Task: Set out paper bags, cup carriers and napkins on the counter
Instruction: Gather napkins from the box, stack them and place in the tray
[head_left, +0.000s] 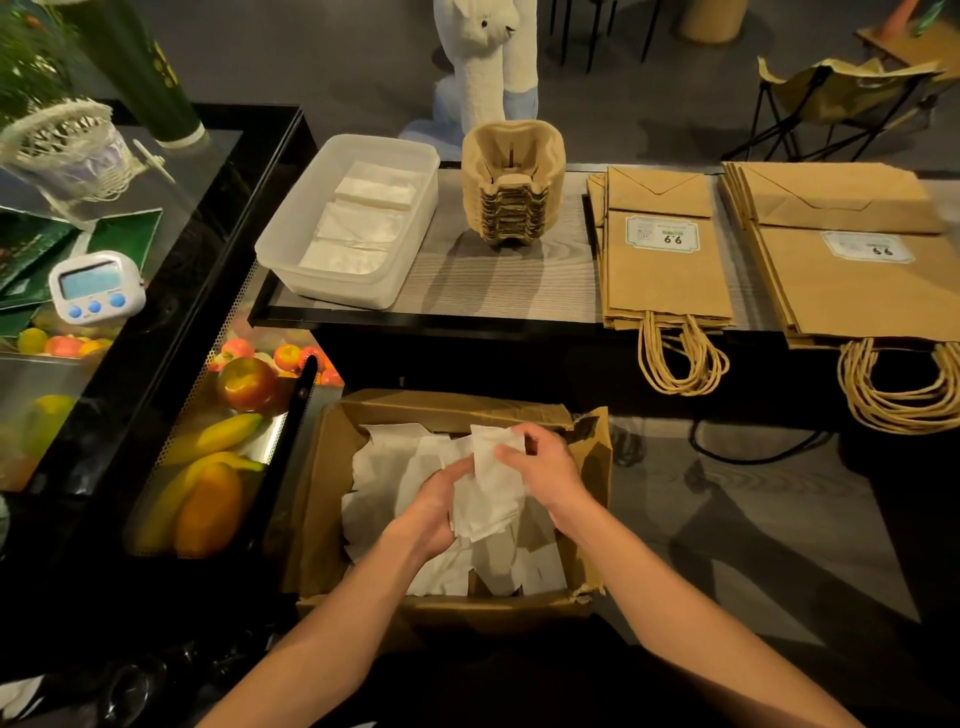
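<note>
The left hand (431, 512) curls round the lower edge of a bundle of napkins (491, 499) from beneath, and the right hand (545, 467) pinches its top. The bundle sits between them, over the cardboard box (324, 499) of loose napkins (384, 499).

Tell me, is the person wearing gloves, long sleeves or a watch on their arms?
No. The left hand and the right hand are bare, with no gloves. No sleeve shows anywhere along either arm, right down to the edge of the picture. No watch, bracelet or ring shows either.
</note>
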